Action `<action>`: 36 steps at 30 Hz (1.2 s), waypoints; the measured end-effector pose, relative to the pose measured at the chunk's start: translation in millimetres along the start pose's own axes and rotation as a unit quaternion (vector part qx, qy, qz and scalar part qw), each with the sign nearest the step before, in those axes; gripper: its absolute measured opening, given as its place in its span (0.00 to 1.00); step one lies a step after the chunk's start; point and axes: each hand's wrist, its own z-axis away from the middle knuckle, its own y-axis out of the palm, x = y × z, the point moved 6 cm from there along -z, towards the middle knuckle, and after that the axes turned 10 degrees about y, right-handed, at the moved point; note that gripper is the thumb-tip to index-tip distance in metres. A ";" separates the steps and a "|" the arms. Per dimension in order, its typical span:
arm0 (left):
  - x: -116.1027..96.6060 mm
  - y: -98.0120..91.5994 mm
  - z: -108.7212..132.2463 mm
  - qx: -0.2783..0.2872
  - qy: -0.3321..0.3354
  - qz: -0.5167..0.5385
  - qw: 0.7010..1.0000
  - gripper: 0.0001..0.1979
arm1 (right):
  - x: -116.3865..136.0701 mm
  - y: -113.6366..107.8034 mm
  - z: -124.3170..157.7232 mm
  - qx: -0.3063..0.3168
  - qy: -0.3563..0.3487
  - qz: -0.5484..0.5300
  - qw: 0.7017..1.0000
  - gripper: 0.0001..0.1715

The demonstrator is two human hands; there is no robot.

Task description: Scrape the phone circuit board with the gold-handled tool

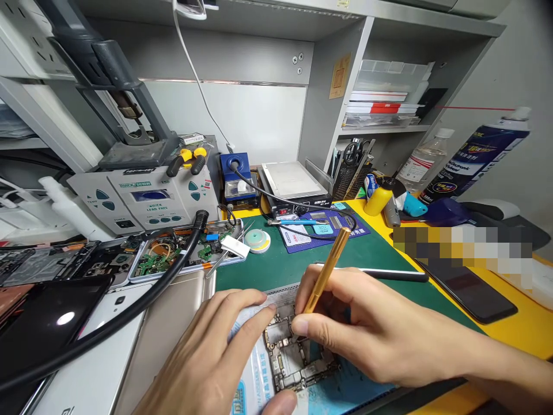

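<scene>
A phone circuit board (298,374) lies on a printed blue-and-white work mat (345,392) in front of me. My left hand (207,351) reaches in from the left, its index fingertip and thumb against two corners of the board, bracing it. Between the thumb and fingers of my right hand (367,328) is a slim gold pen-shaped tool (328,268), tilted with its top up and to the right. Its lower end points down at the board, but the tip is hidden behind my thumb.
A hot-air station (151,199) with a thick black hose (142,314) stands left, beside phones and opened devices. Behind are a soldering iron holder (237,173) and a hot plate (296,180). At right are a spray can (475,155), a clear bottle (425,158) and a black phone (470,291).
</scene>
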 end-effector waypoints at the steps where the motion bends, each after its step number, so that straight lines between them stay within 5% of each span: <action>1: 0.2 1.0 0.6 -0.003 -0.007 -0.001 1.000 0.27 | -2.2 -0.5 -0.5 -0.001 0.011 -0.014 1.000 0.09; 6: 1.1 4.3 3.2 -0.008 -0.018 0.002 1.000 0.29 | -11.1 -1.0 -1.2 -0.007 0.048 -0.068 0.996 0.11; 28: -0.7 2.9 3.3 0.026 0.043 0.006 0.999 0.28 | -9.1 2.6 0.6 -0.012 0.036 -0.007 0.999 0.10; 36: -4.0 4.1 4.1 0.055 -0.016 0.055 0.997 0.25 | -6.5 2.4 1.0 -0.009 0.024 0.010 1.000 0.09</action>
